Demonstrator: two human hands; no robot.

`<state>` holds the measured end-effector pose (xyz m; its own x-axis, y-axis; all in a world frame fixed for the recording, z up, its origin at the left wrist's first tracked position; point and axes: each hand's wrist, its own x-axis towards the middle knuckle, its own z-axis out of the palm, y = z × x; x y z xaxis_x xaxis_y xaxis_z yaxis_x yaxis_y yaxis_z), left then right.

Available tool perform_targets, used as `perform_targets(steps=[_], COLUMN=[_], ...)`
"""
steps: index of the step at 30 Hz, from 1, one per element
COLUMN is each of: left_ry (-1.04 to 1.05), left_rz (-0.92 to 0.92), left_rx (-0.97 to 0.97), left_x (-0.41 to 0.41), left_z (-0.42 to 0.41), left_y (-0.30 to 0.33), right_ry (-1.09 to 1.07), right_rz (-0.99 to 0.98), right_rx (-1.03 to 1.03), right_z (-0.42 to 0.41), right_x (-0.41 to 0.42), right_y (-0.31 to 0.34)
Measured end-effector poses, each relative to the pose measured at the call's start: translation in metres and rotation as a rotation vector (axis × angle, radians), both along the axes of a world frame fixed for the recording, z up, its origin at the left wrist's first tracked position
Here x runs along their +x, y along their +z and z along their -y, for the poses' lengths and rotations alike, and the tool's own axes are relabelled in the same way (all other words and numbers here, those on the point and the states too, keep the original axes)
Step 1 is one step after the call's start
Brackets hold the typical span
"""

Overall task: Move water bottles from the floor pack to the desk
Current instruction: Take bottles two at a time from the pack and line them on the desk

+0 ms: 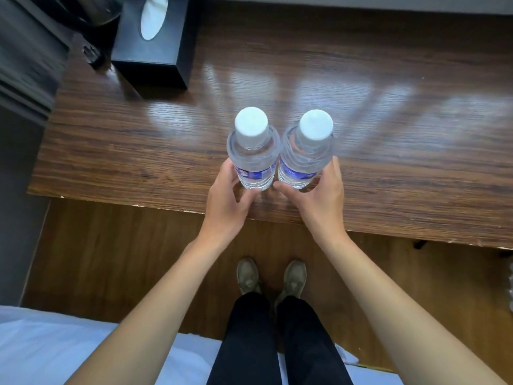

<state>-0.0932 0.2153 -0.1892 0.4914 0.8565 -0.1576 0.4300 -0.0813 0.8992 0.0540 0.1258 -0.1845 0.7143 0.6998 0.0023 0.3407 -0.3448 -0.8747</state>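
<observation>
Two clear water bottles with white caps and blue labels stand upright side by side on the wooden desk (388, 151), close to its front edge. My left hand (226, 194) curls round the lower body of the left bottle (253, 159). Round the right bottle (304, 159) my right hand (316, 195) does the same, its thumb near the base. The bottles nearly touch each other. A sliver of the plastic floor pack (510, 284) shows at the far right edge, mostly out of view.
A black tissue box (155, 51) stands at the desk's back left, with a dark kettle-like object (94, 12) behind it. My shoes (272, 276) are on the wooden floor below the desk edge. A white bed (55, 348) lies at the lower left.
</observation>
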Motion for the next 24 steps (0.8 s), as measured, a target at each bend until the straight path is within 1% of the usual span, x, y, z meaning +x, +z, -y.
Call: perform_targets(steps=[4,8,14,17,21,24], left_ry=[0.057,0.098,0.149,0.161,0.142,0.065], left_rz=[-0.013,0.011,-0.069,-0.063,-0.05,0.047], left_rx=[0.016,0.053,0.162,0.196,0.222,0.159], left_x=[0.007,0.016,0.029,0.03,0.031,0.029], left_z=[0.004,0.002,-0.004,-0.006,-0.011,-0.013], left_y=[-0.004,-0.007,-0.004,-0.007,-0.015,-0.016], right_ry=[-0.034,0.014,0.101,0.118,0.123,0.102], right_rz=[0.057,0.059,0.066,0.029,-0.024,-0.063], right_rx=[0.007,0.029,0.059,0.078,0.092,0.115], right_z=[-0.003,-0.005,-0.005,-0.003,-0.004,-0.004], right_x=[0.003,0.011,0.023,0.021,0.015,0.011], right_y=[-0.007,-0.007,-0.006,-0.007,-0.009,-0.011])
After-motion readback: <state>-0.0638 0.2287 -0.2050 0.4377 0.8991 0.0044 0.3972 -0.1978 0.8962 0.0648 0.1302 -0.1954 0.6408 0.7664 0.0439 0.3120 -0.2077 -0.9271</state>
